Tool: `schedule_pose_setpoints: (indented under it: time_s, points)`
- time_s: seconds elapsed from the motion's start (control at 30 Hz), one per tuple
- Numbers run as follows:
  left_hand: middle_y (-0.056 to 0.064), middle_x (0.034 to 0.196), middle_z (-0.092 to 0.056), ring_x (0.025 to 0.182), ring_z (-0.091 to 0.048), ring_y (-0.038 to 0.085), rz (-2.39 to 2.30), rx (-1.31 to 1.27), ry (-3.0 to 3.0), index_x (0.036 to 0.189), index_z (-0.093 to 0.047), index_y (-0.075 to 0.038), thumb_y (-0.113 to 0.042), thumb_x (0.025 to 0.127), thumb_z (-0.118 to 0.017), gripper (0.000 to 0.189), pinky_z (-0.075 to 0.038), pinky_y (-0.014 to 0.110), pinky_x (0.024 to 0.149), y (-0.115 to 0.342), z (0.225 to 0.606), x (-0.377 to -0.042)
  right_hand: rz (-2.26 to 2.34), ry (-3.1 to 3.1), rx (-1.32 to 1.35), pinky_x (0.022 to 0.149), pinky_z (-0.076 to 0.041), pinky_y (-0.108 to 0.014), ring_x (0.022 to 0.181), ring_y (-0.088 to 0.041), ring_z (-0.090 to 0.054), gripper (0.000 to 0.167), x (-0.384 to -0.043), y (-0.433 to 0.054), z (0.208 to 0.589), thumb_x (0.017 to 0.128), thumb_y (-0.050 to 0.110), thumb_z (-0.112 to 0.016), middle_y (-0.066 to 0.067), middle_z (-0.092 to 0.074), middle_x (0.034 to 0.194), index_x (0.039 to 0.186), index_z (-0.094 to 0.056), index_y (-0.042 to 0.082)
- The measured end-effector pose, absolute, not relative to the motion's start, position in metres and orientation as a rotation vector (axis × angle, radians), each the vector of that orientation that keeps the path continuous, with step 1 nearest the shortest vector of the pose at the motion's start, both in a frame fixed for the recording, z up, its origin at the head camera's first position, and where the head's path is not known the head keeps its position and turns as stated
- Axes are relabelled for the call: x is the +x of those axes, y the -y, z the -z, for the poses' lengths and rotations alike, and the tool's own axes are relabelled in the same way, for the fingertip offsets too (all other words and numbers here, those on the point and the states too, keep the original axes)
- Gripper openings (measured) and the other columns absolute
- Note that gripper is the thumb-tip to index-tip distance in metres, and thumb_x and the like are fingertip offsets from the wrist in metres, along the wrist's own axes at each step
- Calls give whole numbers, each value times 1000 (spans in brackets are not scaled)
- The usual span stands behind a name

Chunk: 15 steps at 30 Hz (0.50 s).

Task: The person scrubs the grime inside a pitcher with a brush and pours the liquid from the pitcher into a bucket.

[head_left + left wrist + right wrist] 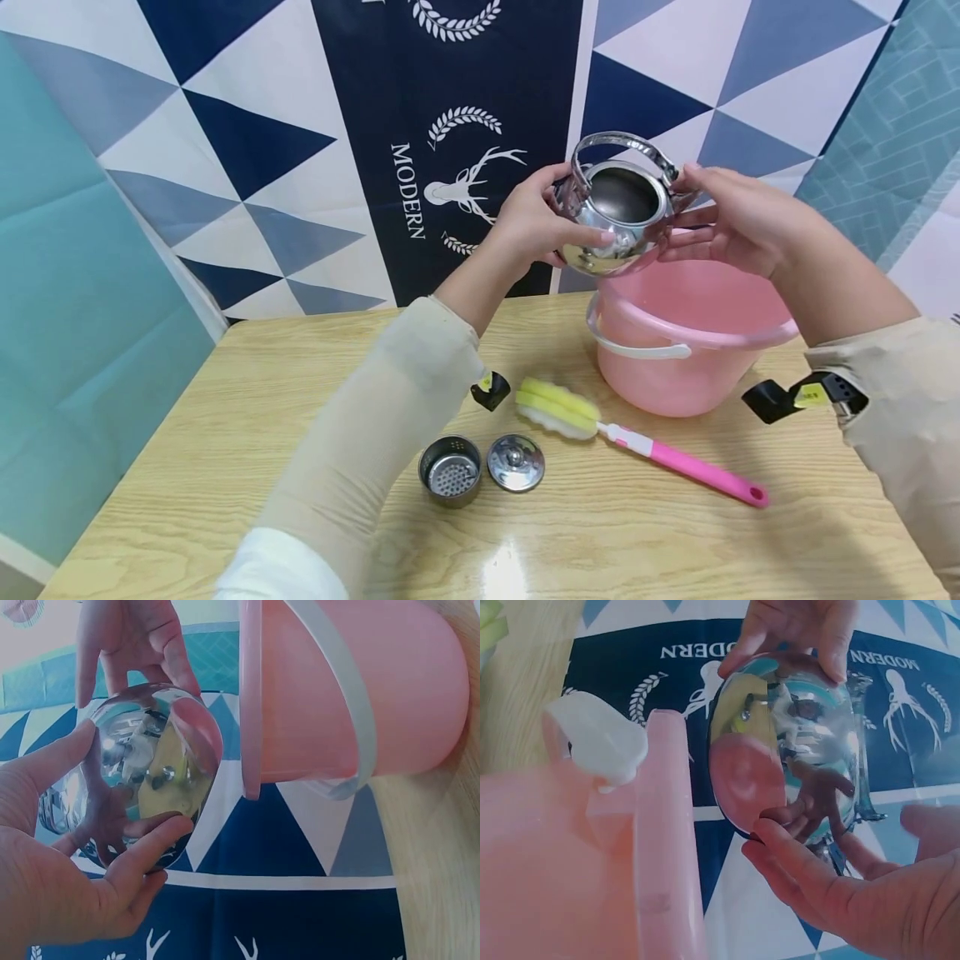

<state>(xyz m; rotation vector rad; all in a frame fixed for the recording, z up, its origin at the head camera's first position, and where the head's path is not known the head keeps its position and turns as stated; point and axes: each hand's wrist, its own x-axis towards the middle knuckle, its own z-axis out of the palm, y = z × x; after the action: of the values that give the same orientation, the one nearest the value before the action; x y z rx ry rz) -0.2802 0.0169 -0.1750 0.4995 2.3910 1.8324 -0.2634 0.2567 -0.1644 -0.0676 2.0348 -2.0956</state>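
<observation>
A shiny steel teapot (611,242) with no lid on it is held up in the air near the pink bucket's rim, its round opening facing the head camera. My left hand (525,221) grips its left side, thumb and fingers spread round the body. On the spout side, my right hand (750,221) holds it, with fingertips against the lower body. The polished belly of the teapot (150,776) mirrors the hands and table in the left wrist view. Its arched handle (626,142) stands up over the opening.
The pink bucket (667,379) with its white handle (637,350) stands at the back right. A yellow-and-white sponge brush (558,407) with a pink handle lies before it. Nearer are a steel strainer cup (450,492) and a round lid (516,462). A patterned cloth (285,125) hangs behind.
</observation>
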Motion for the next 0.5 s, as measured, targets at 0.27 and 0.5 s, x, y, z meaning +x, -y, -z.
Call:
schedule_pose_setpoints:
  time_s: [0.27, 0.5]
  points:
    - [-2, 111, -55, 98, -54, 13, -1706, 540, -2538, 145, -42, -30, -18, 66, -92, 95, -59, 32, 61, -24, 173, -280, 2203, -2020, 41, 73, -56, -57, 76, -30, -67, 76, -267, -259, 165, 98, 44, -48, -28, -3, 154, 148, 9, 53]
    - [-3, 114, -55, 99, -53, 12, -1665, 554, -2584, 146, -41, -31, -19, 66, -92, 96, -59, 31, 61, -25, 171, -280, 2292, -1834, 209, 76, -55, -55, 75, -28, -68, 99, -273, -262, 167, 91, 46, -62, -19, -24, 146, 147, 19, 50]
